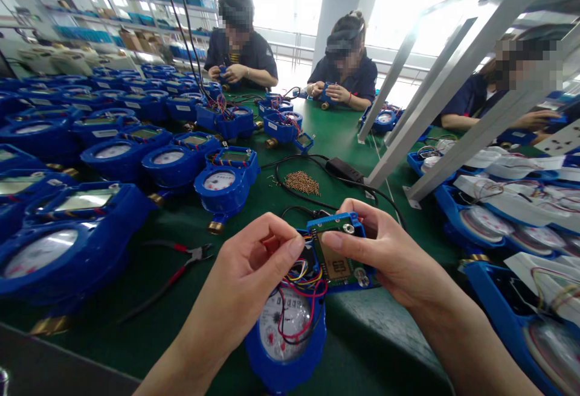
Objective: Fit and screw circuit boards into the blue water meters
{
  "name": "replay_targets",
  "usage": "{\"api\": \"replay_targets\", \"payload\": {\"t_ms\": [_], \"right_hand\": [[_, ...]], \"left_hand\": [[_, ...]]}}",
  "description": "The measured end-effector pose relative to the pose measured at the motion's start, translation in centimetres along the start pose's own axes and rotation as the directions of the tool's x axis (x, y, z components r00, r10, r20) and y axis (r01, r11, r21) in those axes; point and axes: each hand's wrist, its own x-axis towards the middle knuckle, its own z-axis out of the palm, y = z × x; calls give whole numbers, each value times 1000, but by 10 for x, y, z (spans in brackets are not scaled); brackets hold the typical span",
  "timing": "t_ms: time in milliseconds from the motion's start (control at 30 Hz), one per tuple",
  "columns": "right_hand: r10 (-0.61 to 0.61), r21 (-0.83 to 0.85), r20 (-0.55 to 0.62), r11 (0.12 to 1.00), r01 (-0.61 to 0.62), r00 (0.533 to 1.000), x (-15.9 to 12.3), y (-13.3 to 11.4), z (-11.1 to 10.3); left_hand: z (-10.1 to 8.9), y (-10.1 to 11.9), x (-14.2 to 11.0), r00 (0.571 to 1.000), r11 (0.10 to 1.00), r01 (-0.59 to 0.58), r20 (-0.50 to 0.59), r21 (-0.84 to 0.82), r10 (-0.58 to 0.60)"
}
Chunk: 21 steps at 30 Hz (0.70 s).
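Observation:
In front of me a blue water meter [290, 323] lies with its round dial facing up and red, black, yellow and white wires looped over it. My right hand [371, 239] grips a blue-backed circuit board [338, 254], thumb on its face, at the upper right of the meter. Thumb and fingers of my left hand [258, 269] are pinched together at the board's left edge, where the wires [308, 272] run. Whatever sits between those fingertips is hidden.
Pliers with red and black handles [181, 269] lie at left. Many blue meters [217, 182] crowd the left side; more open ones [480, 221] stand at right. Small brass screws [301, 183], a black cable adapter [344, 169] and metal posts [408, 106] are ahead. Co-workers [240, 52] sit across the table.

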Motion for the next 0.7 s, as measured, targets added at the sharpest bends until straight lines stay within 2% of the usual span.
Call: {"api": "replay_targets", "payload": {"t_ms": [67, 233, 433, 567, 700], "right_hand": [[-11, -9, -6, 1000, 11, 1000, -1, 0, 1], [-37, -57, -33, 998, 35, 999, -3, 1, 0], [-55, -113, -67, 993, 47, 996, -3, 6, 0], [-92, -149, -85, 986, 78, 992, -2, 6, 1], [-68, -97, -32, 993, 64, 997, -2, 2, 0]], "left_hand": [[-1, 2, 1, 999, 999, 24, 29, -24, -23], [-6, 7, 3, 974, 988, 126, 200, -93, -105], [-14, 8, 5, 951, 986, 142, 288, -86, -112], [-14, 9, 5, 941, 984, 157, 315, -85, -123], [-13, 9, 6, 951, 978, 168, 281, -121, -128]]}}
